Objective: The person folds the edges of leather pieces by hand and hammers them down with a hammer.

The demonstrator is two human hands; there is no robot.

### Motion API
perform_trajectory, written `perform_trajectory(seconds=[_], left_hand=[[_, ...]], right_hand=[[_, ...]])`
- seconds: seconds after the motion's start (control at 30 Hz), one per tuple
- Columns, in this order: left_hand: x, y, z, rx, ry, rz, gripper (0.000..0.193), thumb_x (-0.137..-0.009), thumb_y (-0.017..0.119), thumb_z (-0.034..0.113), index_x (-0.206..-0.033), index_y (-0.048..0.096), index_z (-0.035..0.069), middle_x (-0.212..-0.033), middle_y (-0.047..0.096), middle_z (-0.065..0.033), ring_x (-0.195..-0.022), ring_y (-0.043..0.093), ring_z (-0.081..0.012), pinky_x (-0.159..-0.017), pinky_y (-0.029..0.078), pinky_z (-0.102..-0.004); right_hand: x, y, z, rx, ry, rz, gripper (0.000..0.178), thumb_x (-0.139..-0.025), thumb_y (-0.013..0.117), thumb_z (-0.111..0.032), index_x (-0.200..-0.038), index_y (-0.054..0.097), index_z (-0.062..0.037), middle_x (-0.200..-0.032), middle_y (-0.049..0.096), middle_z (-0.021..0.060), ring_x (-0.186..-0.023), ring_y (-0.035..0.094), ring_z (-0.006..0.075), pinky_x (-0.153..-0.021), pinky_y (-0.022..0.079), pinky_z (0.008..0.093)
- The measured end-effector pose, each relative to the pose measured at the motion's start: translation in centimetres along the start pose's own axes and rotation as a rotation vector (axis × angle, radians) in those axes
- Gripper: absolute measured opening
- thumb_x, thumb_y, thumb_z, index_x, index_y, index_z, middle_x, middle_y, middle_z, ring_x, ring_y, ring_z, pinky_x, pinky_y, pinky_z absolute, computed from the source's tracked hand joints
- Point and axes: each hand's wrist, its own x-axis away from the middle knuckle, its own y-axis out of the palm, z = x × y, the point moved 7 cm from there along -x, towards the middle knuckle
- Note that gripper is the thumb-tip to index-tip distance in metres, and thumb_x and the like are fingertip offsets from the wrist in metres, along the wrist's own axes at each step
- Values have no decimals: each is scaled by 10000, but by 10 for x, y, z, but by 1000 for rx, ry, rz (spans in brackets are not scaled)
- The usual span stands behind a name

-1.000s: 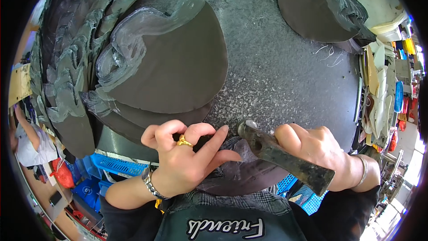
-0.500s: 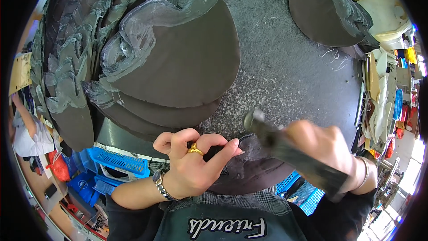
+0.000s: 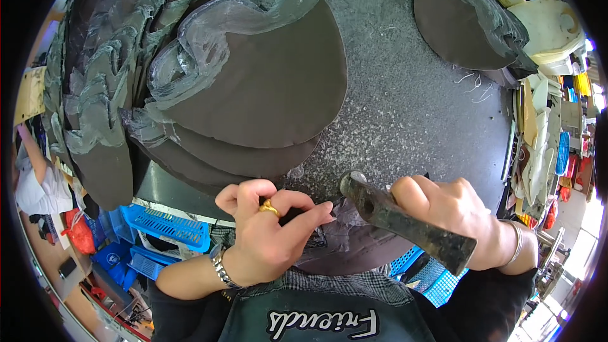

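Observation:
My right hand [image 3: 453, 209] is closed round a worn dark hammer [image 3: 411, 225]. Its round striking face is toward the left, low over the table's near edge. Beneath it lies a dark brown leather-like piece [image 3: 364, 250] with a greyish, wrinkled margin, hanging partly over that edge. My left hand [image 3: 269, 231], wearing a gold ring and a metal wristwatch, pinches this piece's margin between thumb and forefinger, just left of the hammer. The fingers hide most of the pinched part. Whether the hammer touches the piece, I cannot tell.
Rounded brown pieces [image 3: 272, 82] overlap beyond my left hand, with a long row of similar pieces [image 3: 101, 114] farther left. Another stack [image 3: 456, 35] sits at the far right. Pale crumbs dot the dark table [image 3: 405, 114]. Blue baskets [image 3: 171, 228] stand below. A person [image 3: 41, 177] is at left.
The hammer, blurred before, has come down slightly and left and now shows sharply. My left hand keeps its pinch, having shifted a little to the left.

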Motion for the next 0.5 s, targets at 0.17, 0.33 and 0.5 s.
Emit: perform_trajectory(seconds=[0.17, 0.33, 0.5], left_hand=[[3, -2, 12, -158, 89, 36, 271, -627, 780, 175, -884, 740, 250, -837, 597, 131, -889, 406, -206, -791, 241, -397], [-10, 3, 10, -117, 66, 97, 272, -634, 787, 133, -890, 722, 198, -844, 591, 104, -882, 436, -214, -790, 248, -403], [-35, 13, 14, -75, 91, 133, 298, -632, 801, 162, -916, 711, 177, -831, 591, 99, -870, 447, -205, -800, 251, -398]], right_hand=[[8, 2, -10, 102, -27, 25, 201, -821, 643, -202, -865, 488, -82, -617, 443, 20, -439, 537, 149, -364, 428, 294], [28, -19, 16, -115, 218, 92, 237, -770, 650, -28, -980, 543, -6, -777, 574, 112, -546, 577, 287, -489, 445, 379], [27, -1, 10, -160, 255, -27, 144, -786, 633, 7, -903, 550, 12, -777, 522, 134, -552, 574, 304, -473, 435, 374]])
